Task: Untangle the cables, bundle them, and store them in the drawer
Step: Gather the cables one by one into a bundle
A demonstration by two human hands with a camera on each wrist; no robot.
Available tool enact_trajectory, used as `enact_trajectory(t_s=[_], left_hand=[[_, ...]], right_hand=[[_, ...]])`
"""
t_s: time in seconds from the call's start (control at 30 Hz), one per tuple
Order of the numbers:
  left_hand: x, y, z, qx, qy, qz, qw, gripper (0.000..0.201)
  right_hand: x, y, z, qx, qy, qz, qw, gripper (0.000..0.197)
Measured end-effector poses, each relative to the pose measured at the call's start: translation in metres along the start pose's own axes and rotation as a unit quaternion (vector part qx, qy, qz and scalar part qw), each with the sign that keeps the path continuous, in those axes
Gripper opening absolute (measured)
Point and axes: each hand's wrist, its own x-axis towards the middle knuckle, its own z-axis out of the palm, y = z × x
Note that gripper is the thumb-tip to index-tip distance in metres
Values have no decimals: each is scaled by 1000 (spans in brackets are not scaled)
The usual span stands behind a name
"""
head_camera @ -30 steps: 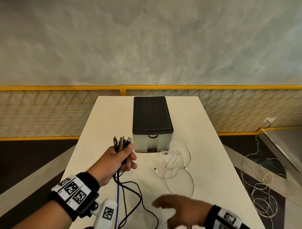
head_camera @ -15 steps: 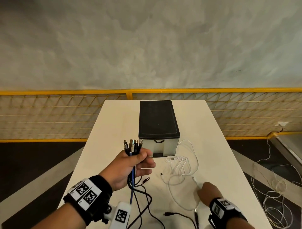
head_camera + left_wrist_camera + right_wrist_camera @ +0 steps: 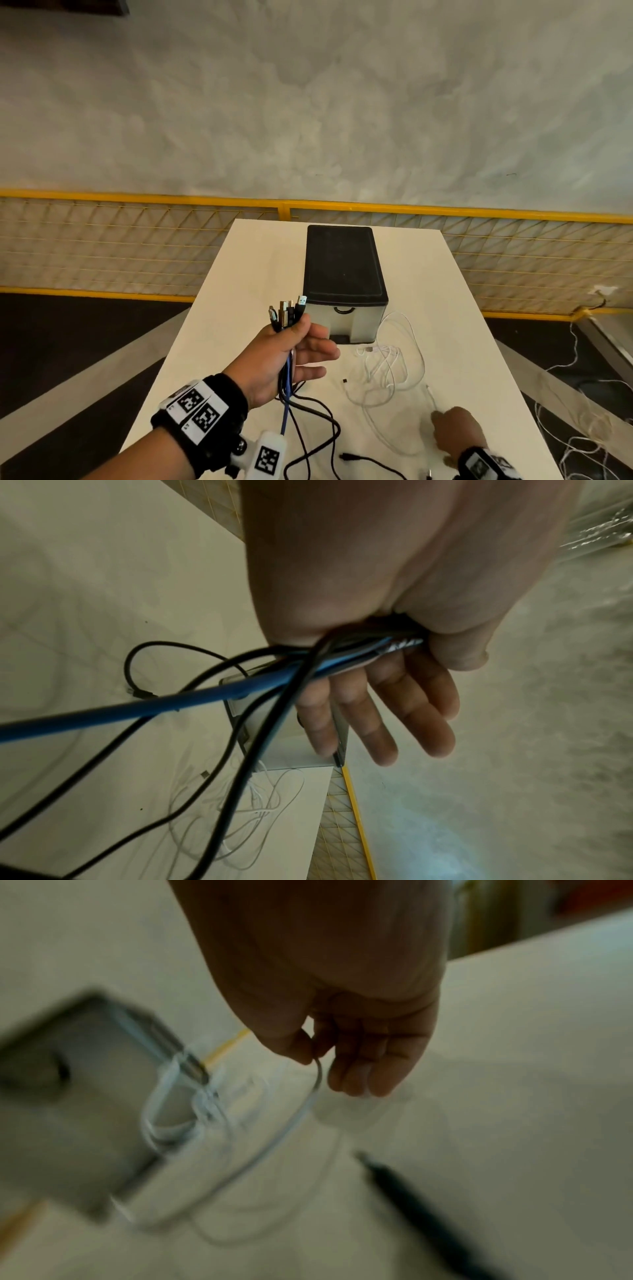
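My left hand (image 3: 298,342) is raised over the white table (image 3: 239,308) and grips a bundle of black and blue cables (image 3: 286,313), plugs pointing up. The thumb clamps the bundle (image 3: 205,693) against the palm while the left hand's (image 3: 377,696) fingers stay stretched out. The cables' tails hang onto the table near me. My right hand (image 3: 445,425) is low at the near right and pinches a thin white cable (image 3: 301,1110) between thumb and forefinger (image 3: 318,1056). A loose tangle of white cables (image 3: 387,366) lies in front of the drawer box (image 3: 342,267), whose drawer is shut.
Loose black cable ends (image 3: 349,457) lie on the table between my wrists; a black plug (image 3: 411,1185) is near my right hand. A yellow mesh railing (image 3: 137,246) runs behind the table. More white cable (image 3: 582,428) lies on the floor to the right.
My right hand moved right and forward from the near table edge to the white cable and pinched it. My left hand kept its grip on the bundle.
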Motion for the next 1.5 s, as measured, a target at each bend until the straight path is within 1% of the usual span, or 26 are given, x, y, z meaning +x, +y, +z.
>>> enact_trajectory(t_s=[0.03, 0.1, 0.17, 0.23, 0.33, 0.4, 0.47, 0.6, 0.73, 0.87, 0.93, 0.97, 1.0, 1.03, 1.07, 1.1, 1.13, 1.17, 1.2, 1.23, 1.33, 1.37, 1.4, 1.47, 1.5], left_hand=[[0, 0, 0, 3, 1, -6, 1000, 39], [3, -2, 0, 9, 3, -19, 1000, 42], [7, -3, 3, 10, 5, -33, 999, 43], [11, -5, 10, 4, 0, -47, 999, 43], [15, -8, 21, 7, -15, -58, 998, 42], [17, -9, 27, 5, -25, -55, 998, 43], [17, -8, 33, -2, -28, -46, 999, 44], [16, -8, 38, -12, -38, -31, 999, 46], [18, -14, 38, -31, -46, -30, 998, 49], [20, -19, 39, -52, -35, -17, 998, 43], [21, -16, 37, -50, -20, -8, 999, 36], [21, -13, 35, -49, -9, -5, 999, 33], [21, -10, 32, -50, 4, -3, 999, 32], [21, -7, 29, -53, 15, -1, 998, 32], [21, -5, 26, -57, 26, -1, 998, 33], [21, -4, 25, -60, 31, -1, 998, 33], [21, -4, 24, -62, 34, -1, 997, 33], [20, -5, 25, -65, 34, -3, 997, 33], [19, -6, 26, -68, 33, -5, 997, 32], [17, -7, 27, -70, 30, -6, 997, 32], [12, -10, 31, -58, 23, 0, 998, 33], [10, -11, 31, -53, 23, 3, 998, 33], [8, -12, 32, -50, 24, 5, 998, 33], [5, -15, 31, -48, 24, 6, 999, 34], [4, -17, 30, -45, 20, 3, 999, 34]], right_hand=[[-5, -4, -6, 94, -2, 4, 996, 24], [-20, -21, -20, 240, 15, -19, 970, 15], [-45, -49, -32, 348, 9, -76, 934, 7], [-72, -81, -39, 390, 5, -162, 906, 14], [-115, -121, -31, 339, 1, -282, 898, 17], [-138, -136, -19, 272, -11, -347, 898, 18], [-153, -142, -6, 204, -26, -395, 895, 22], [-161, -146, 8, 147, -35, -430, 890, 21], [-155, -146, 10, 133, -29, -452, 882, 17], [-152, -141, 15, 156, -29, -444, 882, 14], [-147, -134, 14, 148, 4, -439, 886, 11], [-144, -130, 11, 143, 19, -422, 895, 13], [-138, -125, 9, 147, 10, -386, 911, 17], [-133, -121, 6, 159, -32, -329, 930, 22], [-128, -116, 7, 171, -99, -262, 945, 27], [-127, -112, 8, 179, -173, -192, 949, 31], [-125, -108, 12, 183, -239, -131, 945, 36], [-126, -106, 16, 188, -285, -84, 936, 40], [-127, -106, 21, 192, -312, -57, 929, 44], [-126, -107, 26, 192, -319, -50, 927, 46], [-126, -116, 34, 138, -293, -93, 942, 49], [-125, -119, 36, 137, -305, -81, 939, 49], [-122, -121, 38, 147, -326, -51, 932, 47], [-120, -125, 42, 200, -363, 11, 910, 34], [-117, -126, 43, 237, -369, 27, 898, 27]])
